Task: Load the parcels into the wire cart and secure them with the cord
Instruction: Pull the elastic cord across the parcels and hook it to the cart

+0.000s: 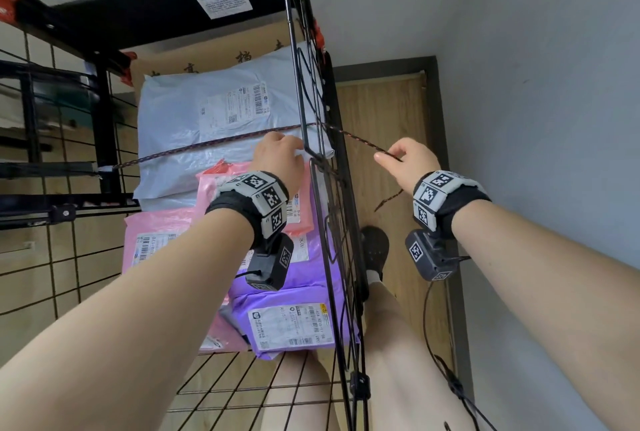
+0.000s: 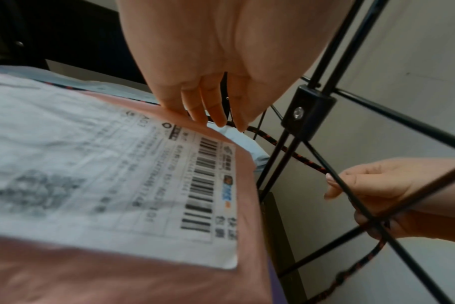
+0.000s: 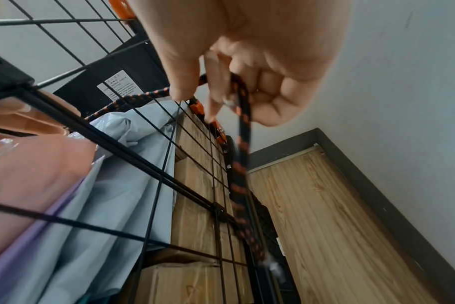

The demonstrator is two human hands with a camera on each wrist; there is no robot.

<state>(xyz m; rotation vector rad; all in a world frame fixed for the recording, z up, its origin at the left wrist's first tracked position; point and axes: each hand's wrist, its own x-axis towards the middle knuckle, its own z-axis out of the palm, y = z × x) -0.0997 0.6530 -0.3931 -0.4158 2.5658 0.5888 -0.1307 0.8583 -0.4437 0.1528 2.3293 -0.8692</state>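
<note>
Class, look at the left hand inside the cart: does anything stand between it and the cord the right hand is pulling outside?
Yes. The cart's wire side panel separates them: the left hand is inside over the parcels, the right hand grips the cord outside. The cord passes through the mesh, so the left hand reaches it only on the inside.

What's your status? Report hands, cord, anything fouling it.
Right hand pinching cord outside the cart's wire side. Left hand inside at the wire, fingers down by the cord. Cord runs across grey parcel. Nothing fouling it.
</note>
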